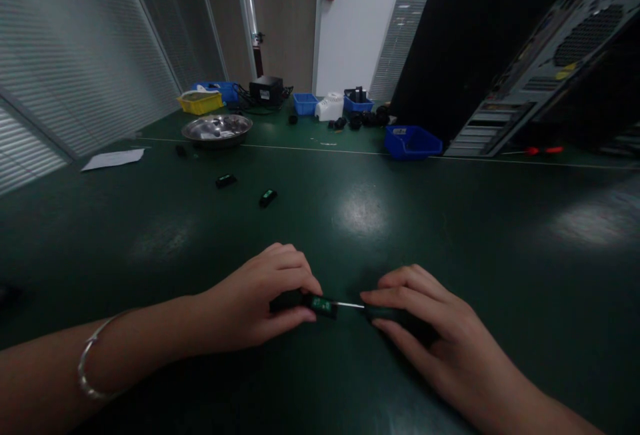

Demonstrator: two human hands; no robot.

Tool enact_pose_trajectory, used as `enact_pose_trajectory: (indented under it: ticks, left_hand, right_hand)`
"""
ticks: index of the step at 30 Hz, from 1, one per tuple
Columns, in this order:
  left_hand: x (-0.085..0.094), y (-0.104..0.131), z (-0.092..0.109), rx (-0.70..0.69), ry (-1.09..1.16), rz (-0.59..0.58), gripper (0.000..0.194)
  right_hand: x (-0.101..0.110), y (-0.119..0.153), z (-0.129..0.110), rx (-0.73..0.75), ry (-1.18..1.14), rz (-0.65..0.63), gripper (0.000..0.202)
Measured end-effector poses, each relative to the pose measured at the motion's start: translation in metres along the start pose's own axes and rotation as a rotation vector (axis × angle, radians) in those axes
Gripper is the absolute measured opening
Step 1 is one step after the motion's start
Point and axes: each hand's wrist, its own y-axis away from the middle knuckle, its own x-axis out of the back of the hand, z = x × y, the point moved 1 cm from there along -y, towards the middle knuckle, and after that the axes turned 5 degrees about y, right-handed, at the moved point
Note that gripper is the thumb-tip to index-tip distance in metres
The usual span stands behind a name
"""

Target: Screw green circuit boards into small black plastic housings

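My left hand (275,298) pinches a small black case with a green circuit board (323,305) showing at its right end. Opposite it, my right hand (430,328) is closed around the dark handle of a screwdriver (350,305). The thin metal shaft points left, and its tip meets the right end of the case. Fingers hide much of the handle and the left part of the case. Farther up the green table lie two similar small black pieces with green boards, one piece (269,197) nearer and another piece (226,181) to its left.
A metal bowl (217,129) holding small parts stands at the back left, beside white paper (114,159). Along the back are a yellow bin (200,104), a black power box (267,91) and a blue bin (413,144). A computer case (550,61) rises at right, near a red-handled tool (545,151).
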Motion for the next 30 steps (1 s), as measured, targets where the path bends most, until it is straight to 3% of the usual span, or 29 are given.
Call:
enact_pose_trajectory:
  ticks: [15, 30]
  left_hand:
    - [0.0012, -0.0018, 0.0019, 0.012, 0.036, 0.038, 0.014]
    - [-0.0008, -0.0012, 0.0030, -0.019, 0.019, -0.005, 0.015]
  right_hand:
    - [0.0012, -0.0006, -0.0016, -0.011, -0.032, 0.012, 0.032]
    - [-0.0005, -0.0012, -0.0011, 0.018, -0.082, -0.027, 0.031]
